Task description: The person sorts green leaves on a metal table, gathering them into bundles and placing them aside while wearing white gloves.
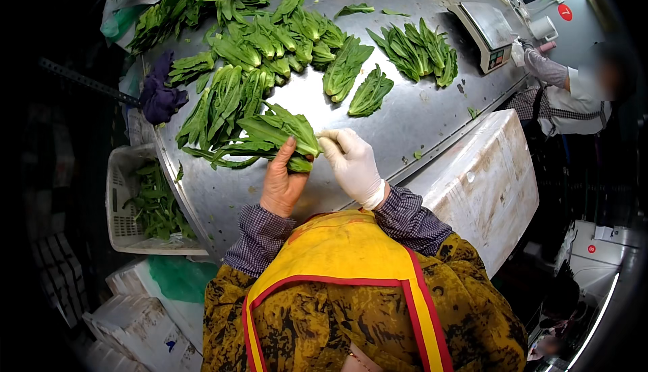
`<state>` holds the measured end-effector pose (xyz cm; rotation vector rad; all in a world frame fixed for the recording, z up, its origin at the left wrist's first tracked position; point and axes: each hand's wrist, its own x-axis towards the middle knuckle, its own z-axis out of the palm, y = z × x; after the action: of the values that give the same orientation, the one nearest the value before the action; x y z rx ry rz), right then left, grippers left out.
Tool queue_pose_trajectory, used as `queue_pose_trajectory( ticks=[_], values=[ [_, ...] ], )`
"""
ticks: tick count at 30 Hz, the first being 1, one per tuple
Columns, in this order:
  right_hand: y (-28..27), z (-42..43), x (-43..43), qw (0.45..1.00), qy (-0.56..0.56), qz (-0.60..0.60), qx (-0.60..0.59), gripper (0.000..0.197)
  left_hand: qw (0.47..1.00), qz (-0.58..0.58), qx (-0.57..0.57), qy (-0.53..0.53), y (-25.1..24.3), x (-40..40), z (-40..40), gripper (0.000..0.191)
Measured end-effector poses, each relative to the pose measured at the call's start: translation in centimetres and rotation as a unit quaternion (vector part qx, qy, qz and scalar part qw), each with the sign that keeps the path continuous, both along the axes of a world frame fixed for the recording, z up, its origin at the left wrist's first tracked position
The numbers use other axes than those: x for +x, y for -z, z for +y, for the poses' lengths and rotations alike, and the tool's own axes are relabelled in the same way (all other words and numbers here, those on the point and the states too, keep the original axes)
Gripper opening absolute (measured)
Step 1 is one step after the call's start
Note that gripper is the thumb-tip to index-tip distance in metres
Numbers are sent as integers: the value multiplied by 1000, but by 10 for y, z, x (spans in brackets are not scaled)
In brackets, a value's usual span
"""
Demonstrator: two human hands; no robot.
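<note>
Bare and ungloved, my left hand [285, 178] holds a bunch of long-leaf lettuce [283, 131] just above the steel tabletop, its pale stem ends turned right. In a white glove, my right hand [352, 163] pinches the stem end of the same bunch between thumb and forefinger; any small piece between the fingertips is hidden. Left of the bunch lies a row of lettuce [228, 101] on the steel table [405, 124]. Beyond my hands are more heads, with one small lettuce head [371, 92] lying apart and a separate lettuce bundle [420, 53] farther right.
A large lettuce heap [202, 2] covers the far left. Purple cloth [162, 91] lies at the left edge, above a plastic crate [117, 210] of leaves. A weighing scale [486, 32] stands right. A foam box [481, 184] adjoins the near edge; a co-worker [577, 98] is beyond.
</note>
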<state>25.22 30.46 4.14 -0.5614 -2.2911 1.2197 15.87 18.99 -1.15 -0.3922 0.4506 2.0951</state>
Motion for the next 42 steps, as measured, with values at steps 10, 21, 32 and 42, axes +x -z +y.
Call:
queue_pose_trajectory(
  ticks=[10, 21, 32, 42],
  values=[
    [25, -2, -8, 979, -30, 20, 202, 16, 998, 38, -54, 10, 21, 13, -2, 34],
    [65, 5, -17, 750, 89, -1, -656, 19, 830, 463, -308, -42, -15, 27, 1, 16],
    [100, 113, -27, 788, 244, -269, -498, 37, 944, 285, -164, 35, 4, 17, -10, 47],
    [111, 101, -12, 843, 247, -201, -433, 26, 960, 182, -206, 48, 25, 10, -17, 21]
  ],
)
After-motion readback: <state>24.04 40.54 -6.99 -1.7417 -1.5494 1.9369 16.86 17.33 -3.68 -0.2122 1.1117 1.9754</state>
